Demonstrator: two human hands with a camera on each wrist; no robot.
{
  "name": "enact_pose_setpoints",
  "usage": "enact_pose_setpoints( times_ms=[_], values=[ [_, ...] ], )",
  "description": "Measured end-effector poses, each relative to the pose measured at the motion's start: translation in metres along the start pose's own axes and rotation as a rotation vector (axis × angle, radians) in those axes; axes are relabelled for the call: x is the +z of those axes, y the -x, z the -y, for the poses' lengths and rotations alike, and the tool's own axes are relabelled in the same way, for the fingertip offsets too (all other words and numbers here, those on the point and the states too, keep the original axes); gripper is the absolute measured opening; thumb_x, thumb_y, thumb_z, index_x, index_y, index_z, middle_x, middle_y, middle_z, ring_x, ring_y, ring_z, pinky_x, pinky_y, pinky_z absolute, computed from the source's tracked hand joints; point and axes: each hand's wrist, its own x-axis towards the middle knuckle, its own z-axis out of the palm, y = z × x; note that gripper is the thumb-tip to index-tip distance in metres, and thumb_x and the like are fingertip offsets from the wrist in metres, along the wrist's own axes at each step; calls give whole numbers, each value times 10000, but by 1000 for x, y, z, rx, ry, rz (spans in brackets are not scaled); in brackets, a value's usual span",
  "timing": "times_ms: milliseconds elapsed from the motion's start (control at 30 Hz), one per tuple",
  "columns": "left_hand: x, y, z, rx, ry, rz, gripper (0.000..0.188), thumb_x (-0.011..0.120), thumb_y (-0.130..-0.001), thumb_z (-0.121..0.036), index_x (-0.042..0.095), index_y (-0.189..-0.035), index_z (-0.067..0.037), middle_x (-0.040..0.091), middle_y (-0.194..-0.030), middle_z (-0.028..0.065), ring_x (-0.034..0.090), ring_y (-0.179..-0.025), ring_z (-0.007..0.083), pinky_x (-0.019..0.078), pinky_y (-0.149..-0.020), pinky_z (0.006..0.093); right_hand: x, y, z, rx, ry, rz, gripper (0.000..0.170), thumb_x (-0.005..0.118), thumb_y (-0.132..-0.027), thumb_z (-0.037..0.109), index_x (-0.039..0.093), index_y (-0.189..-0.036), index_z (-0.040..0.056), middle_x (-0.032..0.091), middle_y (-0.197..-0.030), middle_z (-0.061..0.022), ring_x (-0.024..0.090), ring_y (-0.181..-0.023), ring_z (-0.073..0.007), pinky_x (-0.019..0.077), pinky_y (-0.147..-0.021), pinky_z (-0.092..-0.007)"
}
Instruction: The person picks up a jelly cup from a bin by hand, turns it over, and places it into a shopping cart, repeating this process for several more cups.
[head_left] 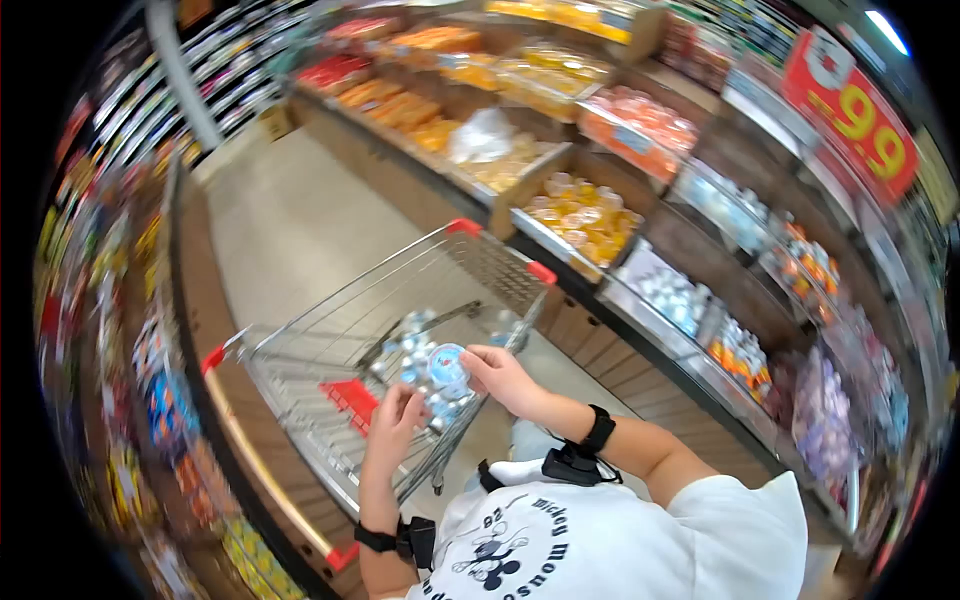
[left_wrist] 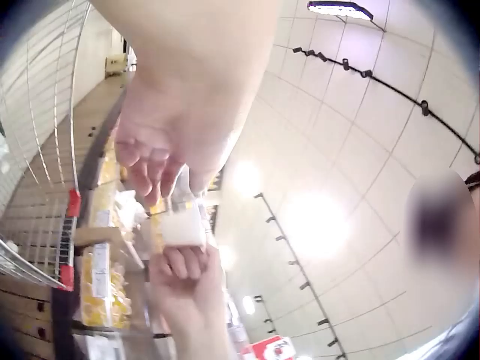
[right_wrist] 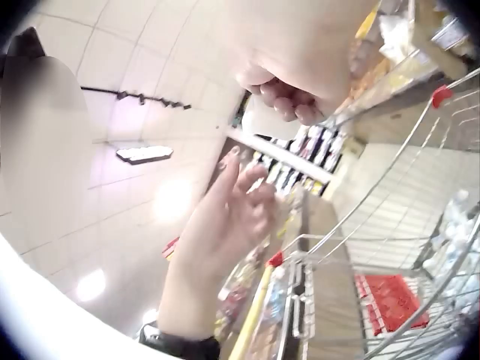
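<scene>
My right hand (head_left: pixel 505 380) holds a small white tub with a round, light-blue printed lid (head_left: pixel 447 368) by its edge, above a shopping cart. In the right wrist view, the curled fingers (right_wrist: pixel 285 105) are against the tub's pale side (right_wrist: pixel 270 124). My left hand (head_left: pixel 397 420) is just left of the tub, with bent, loose fingers and nothing in them. Its fingertips come close to the white tub (left_wrist: pixel 184 227) in the left wrist view. Below both hands, several white and blue packs (head_left: pixel 405 345) lie in the wire cart (head_left: pixel 330 290).
A red panel (head_left: pixel 350 402) is on the cart, and its yellowish handle (head_left: pixel 265 470) runs along the left. Shelf bins of yellow cups (head_left: pixel 585 215) and white packs (head_left: pixel 670 290) line the right. Packaged goods (head_left: pixel 170 390) fill the left shelf. A red price sign (head_left: pixel 850 115) hangs upper right.
</scene>
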Motion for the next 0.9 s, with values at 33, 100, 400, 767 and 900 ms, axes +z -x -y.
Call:
enact_pose_setpoints(
  times_ms=[33, 100, 400, 767, 900],
  values=[
    [2, -6, 12, -30, -115, 34, 159, 444, -775, -151, 441, -787, 7, 500, -633, 43, 454, -529, 73, 370, -472, 190, -22, -4, -8, -19, 43, -126, 238, 406, -795, 222, 434, -639, 45, 371, -519, 34, 325, -444, -48, 275, -404, -182],
    [-2, -21, 62, -68, -145, 93, 165, 446, -774, -145, 439, -819, 13, 515, -652, 58, 474, -552, 80, 387, -488, 201, -73, -6, -12, -37, -100, -496, 205, 400, -793, 208, 468, -698, 40, 402, -529, 29, 351, -439, -53, 292, -397, -182],
    [-42, -33, 153, -425, -260, -29, 163, 448, -762, -156, 445, -857, -23, 522, -660, 65, 505, -547, 103, 373, -439, 207, -346, 12, -56, -126, -468, -1380, 208, 393, -742, 194, 357, -565, 91, 291, -404, -1, 312, -312, -117, 240, -289, -247],
    [-15, -105, 147, -433, -442, -216, 173, 455, -747, -142, 464, -847, -1, 521, -667, 104, 518, -583, 149, 405, -525, 255, -348, -116, -4, -138, 1036, -1046, 147, 416, -744, 163, 447, -770, 22, 508, -674, -162, 490, -626, -321, 371, -532, -373],
    [16, -113, 139, -397, -549, -262, 176, 458, -741, -133, 467, -847, 7, 532, -684, 138, 535, -610, 209, 419, -553, 283, -262, -197, -32, -212, 1101, -294, 144, 439, -721, 150, 438, -802, 31, 501, -693, -164, 496, -650, -303, 383, -549, -367]
  ],
)
